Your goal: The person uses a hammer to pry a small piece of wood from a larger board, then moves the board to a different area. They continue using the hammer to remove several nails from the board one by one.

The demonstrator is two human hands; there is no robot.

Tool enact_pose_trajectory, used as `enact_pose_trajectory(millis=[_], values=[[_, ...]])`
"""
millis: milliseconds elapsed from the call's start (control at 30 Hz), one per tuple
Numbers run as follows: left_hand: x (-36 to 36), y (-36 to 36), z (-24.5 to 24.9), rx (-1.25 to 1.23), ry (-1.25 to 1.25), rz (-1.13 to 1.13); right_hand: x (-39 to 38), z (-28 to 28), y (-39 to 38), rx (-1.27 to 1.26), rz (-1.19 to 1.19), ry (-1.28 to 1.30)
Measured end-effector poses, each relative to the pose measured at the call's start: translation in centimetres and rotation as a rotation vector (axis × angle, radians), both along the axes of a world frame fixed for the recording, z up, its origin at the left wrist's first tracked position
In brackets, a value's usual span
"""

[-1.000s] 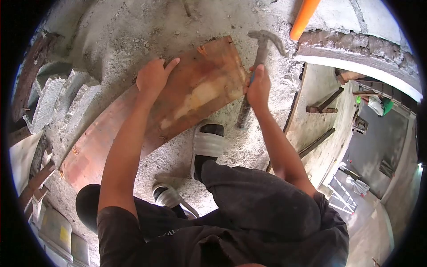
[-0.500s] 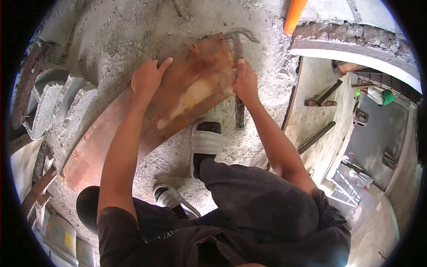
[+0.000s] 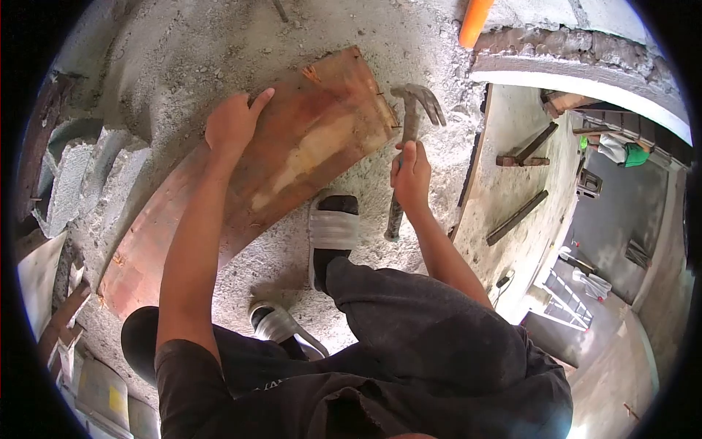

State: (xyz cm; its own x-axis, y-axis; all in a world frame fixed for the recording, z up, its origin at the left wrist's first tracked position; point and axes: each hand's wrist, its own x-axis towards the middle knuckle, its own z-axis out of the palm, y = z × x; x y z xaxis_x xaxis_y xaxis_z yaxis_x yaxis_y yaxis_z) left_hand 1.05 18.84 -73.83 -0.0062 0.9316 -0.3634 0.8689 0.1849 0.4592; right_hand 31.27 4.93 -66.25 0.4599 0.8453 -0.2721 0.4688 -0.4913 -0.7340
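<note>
A long reddish-brown wooden board (image 3: 300, 161) lies slanted across the rough floor in front of me. My left hand (image 3: 232, 128) grips its far edge, with the thumb resting along the top and the fingers partly hidden. In my right hand (image 3: 413, 175) is a claw hammer (image 3: 411, 121), held by the handle with its head pointing away from me. The hammer hangs just right of the board's end, apart from it. Small nails (image 3: 395, 126) appear to stick out of that end.
My sandalled foot (image 3: 334, 223) is beside the board's near edge. Broken concrete blocks (image 3: 91, 175) stand at the left. An orange pipe (image 3: 475, 22) is at the top. At right, a drop shows a lower floor with a white ladder (image 3: 567, 300) and a person in a green top (image 3: 635, 154).
My right hand and the hammer have moved right and toward me, away from the board's end, uncovering it. My left hand keeps its place on the board's edge.
</note>
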Motion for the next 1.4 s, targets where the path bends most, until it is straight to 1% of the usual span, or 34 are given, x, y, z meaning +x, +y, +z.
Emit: enact_pose_trajectory(millis=[67, 100, 167, 267, 367, 467, 500, 567, 600, 633, 700, 733, 767, 800, 833, 900, 967, 1033, 1067, 1133, 1200, 1233, 1267, 1333, 1367, 1400], values=[[0.3, 0.1, 0.6, -0.014, 0.005, 0.0, 0.7, -0.4, 0.7, 0.004, 0.099, -0.112], [0.5, 0.4, 0.9, 0.0, 0.003, -0.005, 0.6, -0.2, 0.7, 0.002, 0.091, -0.115], [1.0, 0.7, 0.9, 0.015, -0.005, -0.011, 0.5, 0.6, 0.8, -0.036, 0.041, -0.018], [1.2, 1.6, 0.6, 0.087, -0.064, 0.043, 0.4, 1.8, 1.6, -0.064, -0.024, -0.017], [1.5, 1.7, 0.3, 0.026, -0.05, 0.007, 1.8, 1.3, 2.8, -0.009, 0.039, -0.084], [1.8, 1.9, -0.4, 0.005, -0.014, -0.01, 1.7, 1.1, 3.7, 0.042, 0.012, -0.022], [1.9, 1.8, 0.0, -0.027, -0.031, 0.006, 2.2, 0.1, 3.7, 0.037, 0.007, -0.023], [2.1, 1.9, 0.2, -0.053, -0.047, 0.018, 3.5, -2.3, 3.8, -0.012, 0.139, -0.232], [2.1, 1.9, -0.2, -0.006, -0.037, 0.011, 3.4, -2.0, 4.0, -0.01, 0.137, -0.231], [2.1, 1.8, -0.2, 0.039, -0.026, 0.007, 2.8, -1.0, 4.3, -0.016, 0.088, -0.141], [2.0, 1.9, -0.1, 0.003, -0.028, 0.018, 1.2, 1.3, 4.7, -0.027, -0.044, 0.03], [2.2, 1.8, 0.1, -0.034, -0.035, 0.029, 1.3, 1.1, 4.3, -0.031, -0.046, 0.029], [2.2, 1.8, -0.2, -0.032, -0.038, 0.028, 1.5, 0.7, 4.0, 0.039, -0.032, -0.001], [2.1, 1.9, -0.5, 0.006, -0.028, 0.022, 1.6, 0.5, 4.0, 0.111, -0.017, -0.029], [2.1, 2.0, -0.8, 0.043, -0.018, 0.016, 1.7, 0.3, 3.9, 0.113, -0.017, -0.031], [2.0, 2.0, -0.8, 0.032, -0.023, 0.007, 1.6, 0.2, 4.1, -0.082, -0.043, 0.178], [1.9, 2.0, -0.2, 0.016, -0.022, 0.004, 1.8, 0.8, 4.7, -0.035, -0.076, 0.187], [2.0, 1.9, 0.7, -0.066, -0.037, 0.007, 2.0, 1.5, 4.5, 0.047, -0.144, 0.234], [2.0, 1.9, 0.4, -0.063, -0.037, 0.006, 2.2, 1.5, 4.6, 0.049, -0.145, 0.233], [2.0, 1.8, -0.1, 0.003, -0.037, 0.016, 2.4, 1.2, 4.5, 0.091, -0.188, 0.313], [2.0, 1.8, -0.3, 0.007, -0.033, 0.016, 1.9, 0.6, 4.3, -0.028, -0.157, 0.278], [2.0, 1.8, -0.2, 0.01, -0.029, 0.014, 1.9, 0.6, 4.1, -0.135, -0.108, 0.353], [2.0, 1.9, -0.1, 0.012, -0.028, 0.013, 2.1, 0.7, 4.3, -0.133, -0.11, 0.354], [2.0, 1.9, 0.2, -0.031, -0.013, -0.01, 2.4, 1.3, 4.8, -0.025, -0.111, 0.204], [2.1, 1.6, -0.1, -0.037, -0.013, -0.016, 2.4, 1.6, 4.6, 0.041, -0.116, 0.222], [2.2, 1.5, -0.6, 0.02, -0.011, 0.011, 2.4, 1.5, 4.5, 0.041, -0.115, 0.22]])
